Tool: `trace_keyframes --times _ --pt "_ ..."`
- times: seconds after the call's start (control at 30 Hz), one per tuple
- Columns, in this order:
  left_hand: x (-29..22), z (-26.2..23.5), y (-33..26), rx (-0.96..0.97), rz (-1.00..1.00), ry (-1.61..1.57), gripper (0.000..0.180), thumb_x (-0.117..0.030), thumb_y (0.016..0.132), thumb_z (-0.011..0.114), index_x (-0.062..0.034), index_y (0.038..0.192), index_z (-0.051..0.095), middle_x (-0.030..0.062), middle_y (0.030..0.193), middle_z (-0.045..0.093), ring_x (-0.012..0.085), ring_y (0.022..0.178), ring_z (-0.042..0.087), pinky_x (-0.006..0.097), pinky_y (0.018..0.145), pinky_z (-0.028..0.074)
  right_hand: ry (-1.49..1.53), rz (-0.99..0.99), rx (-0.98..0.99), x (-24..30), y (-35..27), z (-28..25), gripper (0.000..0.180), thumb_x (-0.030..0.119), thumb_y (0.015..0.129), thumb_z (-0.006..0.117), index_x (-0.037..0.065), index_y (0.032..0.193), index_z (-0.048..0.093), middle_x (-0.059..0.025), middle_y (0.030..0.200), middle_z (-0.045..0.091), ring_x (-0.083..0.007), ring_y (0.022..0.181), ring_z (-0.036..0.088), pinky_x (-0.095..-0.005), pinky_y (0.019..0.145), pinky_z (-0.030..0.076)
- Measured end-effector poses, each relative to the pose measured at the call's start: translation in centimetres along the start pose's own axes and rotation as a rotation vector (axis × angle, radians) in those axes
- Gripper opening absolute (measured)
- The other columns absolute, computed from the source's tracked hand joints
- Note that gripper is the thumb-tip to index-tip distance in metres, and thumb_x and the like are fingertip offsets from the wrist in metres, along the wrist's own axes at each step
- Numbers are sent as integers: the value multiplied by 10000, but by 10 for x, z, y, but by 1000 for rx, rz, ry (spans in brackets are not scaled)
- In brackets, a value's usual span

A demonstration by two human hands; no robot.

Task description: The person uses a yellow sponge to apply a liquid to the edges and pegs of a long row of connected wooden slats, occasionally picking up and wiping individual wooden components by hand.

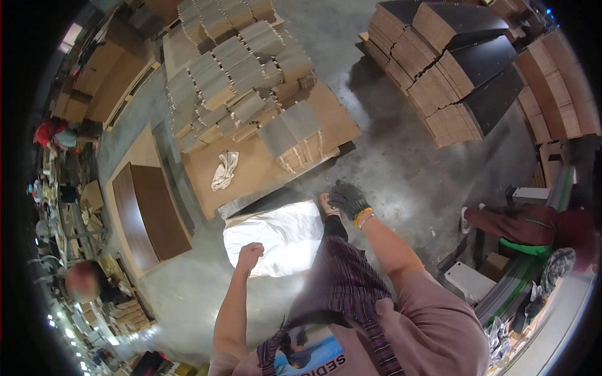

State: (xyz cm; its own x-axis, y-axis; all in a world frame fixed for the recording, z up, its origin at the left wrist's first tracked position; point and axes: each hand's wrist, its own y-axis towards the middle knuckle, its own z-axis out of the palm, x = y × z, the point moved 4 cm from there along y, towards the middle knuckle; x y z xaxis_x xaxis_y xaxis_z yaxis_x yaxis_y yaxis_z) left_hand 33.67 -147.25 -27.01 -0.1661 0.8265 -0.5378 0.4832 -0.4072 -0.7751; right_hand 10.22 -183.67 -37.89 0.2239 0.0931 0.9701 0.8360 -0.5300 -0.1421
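To the right of the right hand (pixel 347 199), a wide stretch of grey floor (pixel 407 188) is seen, bounded farther ahead by dark-topped stacks (pixel 464 69). Ahead of the left hand (pixel 252 257), beyond the white cloth (pixel 285 232), the near edge of the cardboard (pixel 200 178) is found; by it a rag (pixel 225 170) and many boards (pixel 235 69) are carried. To the left, a strip of floor is left before the brown panel (pixel 147 213). The cloth is placed low, just ahead of the left hand; it is wrinkled, rounded at corners and brightly lit. The left fingers are curled together; whether cloth is gripped cannot be told. The right hand is gloved, its closure cannot be told.
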Motion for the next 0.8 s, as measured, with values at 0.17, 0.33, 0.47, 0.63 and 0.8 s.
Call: trace_keyframes --times 0.17,0.33,0.47,0.63,0.8 --pt "-96 -12 123 5 353 330 367 -367 909 672 -38 1073 682 199 1068 705 402 1048 645 439 904 513 1300 357 -150 -28 105 7 414 137 1038 443 38 1438 483 -169 1350 597 -358 1112 662 -488 969 571" --pt "-255 -6 264 -79 408 654 462 -318 835 763 -69 1218 700 212 1142 724 397 1047 687 459 918 541 529 623 -335 -50 187 8 408 187 951 661 42 1323 576 -120 1136 695 -224 975 669 -380 803 560" --pt "-345 8 351 -112 637 654 654 -363 796 823 18 1298 651 265 1198 697 393 1123 674 436 967 527 286 669 -241 -76 227 22 492 129 939 732 -35 1364 546 -129 1159 703 -237 904 696 -311 743 562" --pt "-424 50 400 -109 574 834 793 -450 753 850 37 1335 618 265 1252 680 402 1188 646 439 1004 505 1001 747 -524 -68 240 25 219 52 882 783 -19 1066 686 -76 1037 751 -207 883 722 -308 755 569" --pt "-417 68 440 137 249 867 884 -477 700 875 24 1376 601 245 1347 648 387 1254 619 419 1061 472 999 834 -444 -55 246 31 195 110 881 794 31 1041 715 -42 956 745 -152 824 700 -293 727 553"
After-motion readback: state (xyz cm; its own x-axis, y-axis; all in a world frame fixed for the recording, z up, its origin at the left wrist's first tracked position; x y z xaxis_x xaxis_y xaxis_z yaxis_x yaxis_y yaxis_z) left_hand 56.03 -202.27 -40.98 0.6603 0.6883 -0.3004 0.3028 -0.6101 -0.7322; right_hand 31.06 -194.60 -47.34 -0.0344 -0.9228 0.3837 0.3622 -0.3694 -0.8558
